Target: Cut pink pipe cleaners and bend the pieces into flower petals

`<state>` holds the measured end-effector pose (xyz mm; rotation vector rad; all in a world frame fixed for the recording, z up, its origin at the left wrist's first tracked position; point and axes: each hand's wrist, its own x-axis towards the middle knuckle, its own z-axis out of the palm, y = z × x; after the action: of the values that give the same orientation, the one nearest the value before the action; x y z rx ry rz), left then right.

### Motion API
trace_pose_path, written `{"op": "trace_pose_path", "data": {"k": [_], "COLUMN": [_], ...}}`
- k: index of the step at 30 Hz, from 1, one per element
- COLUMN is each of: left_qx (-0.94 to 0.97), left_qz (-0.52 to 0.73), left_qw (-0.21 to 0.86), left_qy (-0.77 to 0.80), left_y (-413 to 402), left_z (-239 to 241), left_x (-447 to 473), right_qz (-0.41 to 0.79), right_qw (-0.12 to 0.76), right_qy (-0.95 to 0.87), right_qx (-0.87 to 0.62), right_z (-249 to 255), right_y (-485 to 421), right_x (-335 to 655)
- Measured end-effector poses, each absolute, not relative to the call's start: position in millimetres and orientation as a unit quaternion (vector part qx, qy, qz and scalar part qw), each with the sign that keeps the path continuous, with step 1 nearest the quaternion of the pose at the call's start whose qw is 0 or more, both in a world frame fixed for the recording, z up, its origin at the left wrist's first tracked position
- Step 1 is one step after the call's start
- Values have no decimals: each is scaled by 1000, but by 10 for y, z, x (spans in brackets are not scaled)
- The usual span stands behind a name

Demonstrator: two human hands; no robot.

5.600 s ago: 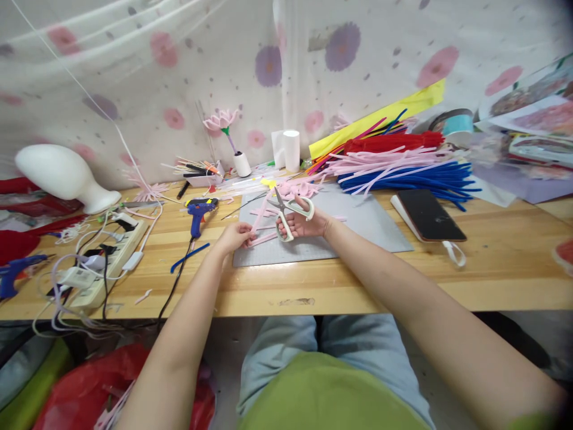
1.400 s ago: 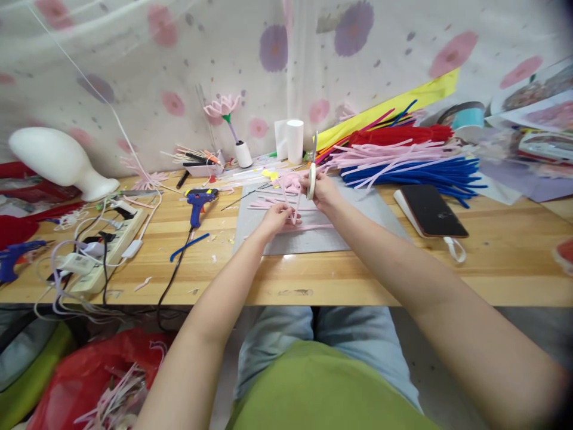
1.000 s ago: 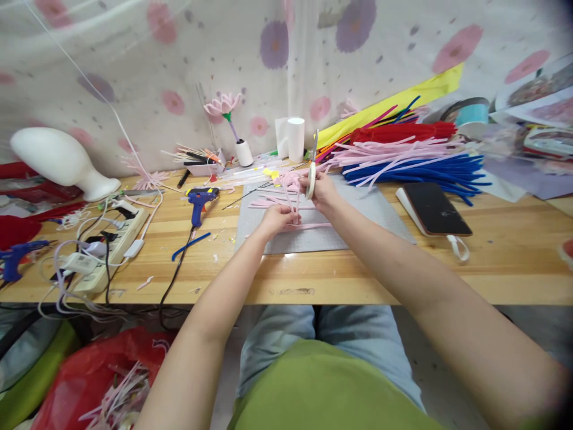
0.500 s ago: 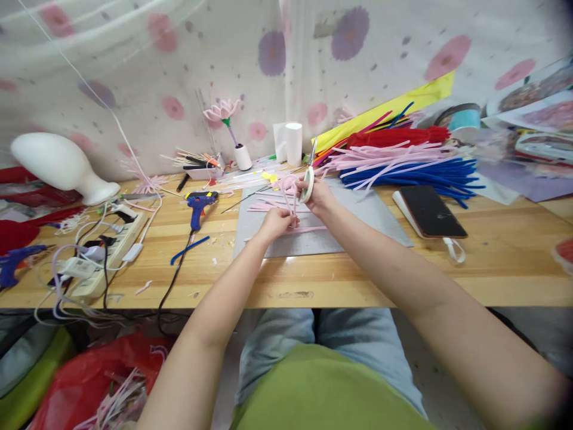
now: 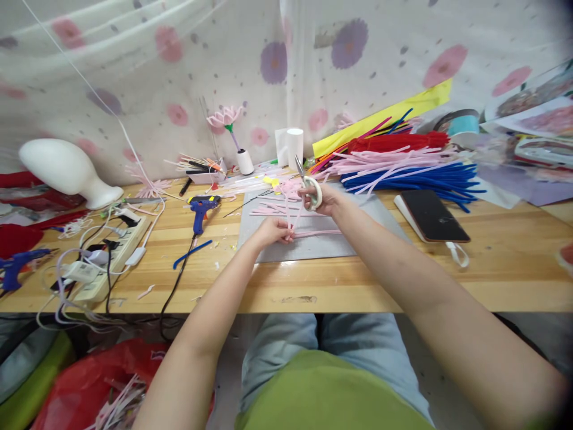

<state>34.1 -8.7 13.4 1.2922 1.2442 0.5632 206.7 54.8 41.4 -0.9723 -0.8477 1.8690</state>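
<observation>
My left hand (image 5: 272,230) is closed in a pinch on the lower end of a pink pipe cleaner (image 5: 293,221) bent into a loop over the grey cutting mat (image 5: 358,230). My right hand (image 5: 326,200) grips white-handled scissors (image 5: 308,182) with the blades pointing up and to the left, and its fingers also touch the top of the pink loop. More cut pink pieces (image 5: 268,210) lie on the mat beside my hands.
A blue glue gun (image 5: 200,209) and its cord lie left of the mat, a power strip (image 5: 111,251) with cables further left. Piles of pink, blue and red pipe cleaners (image 5: 403,164) and a black phone (image 5: 430,208) sit to the right. A white foam head (image 5: 65,173) is at far left.
The scissors have tilted from upright to leaning left. Both hands have stayed over the mat working the pink loop; 5.6 s ago the scissors lay lower, near a straight pink piece.
</observation>
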Motion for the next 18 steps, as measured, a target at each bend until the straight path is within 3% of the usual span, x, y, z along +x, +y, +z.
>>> {"op": "trace_pose_path", "data": {"k": [6, 18], "left_qx": [585, 615], "left_qz": [192, 195], "left_qw": [583, 547], "left_qy": [530, 534], "left_y": [-129, -106], "left_z": [83, 71], "left_x": [264, 149], "right_qz": [758, 731], "right_qw": [353, 449], "right_qy": [-356, -263], "right_qx": [-416, -441], "right_z": [385, 355], "right_y": [543, 546], "right_x": [2093, 1937]}}
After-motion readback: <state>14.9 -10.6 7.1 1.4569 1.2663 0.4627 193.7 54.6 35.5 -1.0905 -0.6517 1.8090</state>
